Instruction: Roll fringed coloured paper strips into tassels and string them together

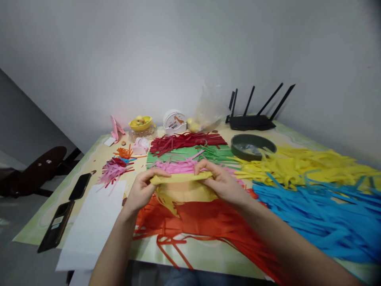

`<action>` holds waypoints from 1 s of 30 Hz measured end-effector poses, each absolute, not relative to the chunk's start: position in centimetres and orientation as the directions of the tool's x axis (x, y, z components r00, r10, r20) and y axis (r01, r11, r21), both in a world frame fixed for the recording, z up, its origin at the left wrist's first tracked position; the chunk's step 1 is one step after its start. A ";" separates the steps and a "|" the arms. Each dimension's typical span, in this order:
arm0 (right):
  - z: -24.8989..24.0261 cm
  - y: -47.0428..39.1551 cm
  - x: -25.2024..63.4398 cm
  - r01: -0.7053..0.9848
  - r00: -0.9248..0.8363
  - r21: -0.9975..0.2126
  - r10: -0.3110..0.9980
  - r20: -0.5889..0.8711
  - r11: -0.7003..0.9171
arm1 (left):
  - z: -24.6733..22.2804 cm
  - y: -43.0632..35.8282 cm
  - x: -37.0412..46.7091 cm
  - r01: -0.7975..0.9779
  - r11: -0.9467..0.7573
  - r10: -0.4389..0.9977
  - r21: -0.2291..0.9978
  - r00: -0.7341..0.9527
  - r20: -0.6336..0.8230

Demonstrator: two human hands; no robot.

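Observation:
Between my two hands a piece of yellow fringed paper [184, 190] is stretched, its top edge folded over and loose strips hanging at the left. My left hand [145, 184] pinches the left end, thumb and fingers closed. At the other end my right hand [218, 180] grips the fold the same way. Beneath it, orange-red fringed paper [202, 218] spreads over the table. Just behind lie pink strips [178, 165], then green fringed paper [160, 155] and dark red fringed paper [187, 142].
Yellow strips [312, 163] and blue strips [321, 214] cover the right side. A dark green round tray [253, 139] and a black router [252, 122] stand behind. To the left are white sheets [95, 222], two phones [56, 226] and a small multicoloured strip bundle [116, 167].

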State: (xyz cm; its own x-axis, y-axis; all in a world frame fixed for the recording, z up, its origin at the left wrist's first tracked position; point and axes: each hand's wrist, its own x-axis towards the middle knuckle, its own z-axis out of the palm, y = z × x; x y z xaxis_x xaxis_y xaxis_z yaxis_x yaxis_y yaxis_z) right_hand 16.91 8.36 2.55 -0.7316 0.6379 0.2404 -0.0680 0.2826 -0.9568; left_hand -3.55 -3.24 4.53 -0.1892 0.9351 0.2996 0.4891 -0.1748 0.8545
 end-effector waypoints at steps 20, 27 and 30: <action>4.6 9.3 16.4 -0.003 -0.836 -0.671 0.367 0.408 0.741 | 7.0 -5.0 -4.2 0.574 -0.137 0.959 0.807 -0.128 0.254; 6.9 10.5 21.7 0.086 -0.909 -0.648 0.326 0.259 0.757 | 6.7 -5.7 -5.2 0.566 -0.051 0.921 0.823 -0.291 0.258; 7.1 10.7 20.6 -0.184 -0.766 -0.786 0.416 0.491 0.590 | 6.5 -5.2 -5.0 0.538 -0.143 0.932 0.831 -0.211 0.296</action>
State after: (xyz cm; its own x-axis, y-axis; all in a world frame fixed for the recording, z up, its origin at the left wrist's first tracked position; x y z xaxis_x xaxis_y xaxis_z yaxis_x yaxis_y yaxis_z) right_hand 20.57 10.66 7.11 -0.7656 0.4158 0.4908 -0.1835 0.5901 -0.7862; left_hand -5.01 -5.25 6.50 -0.2105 0.9316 0.2963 0.5377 -0.1427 0.8309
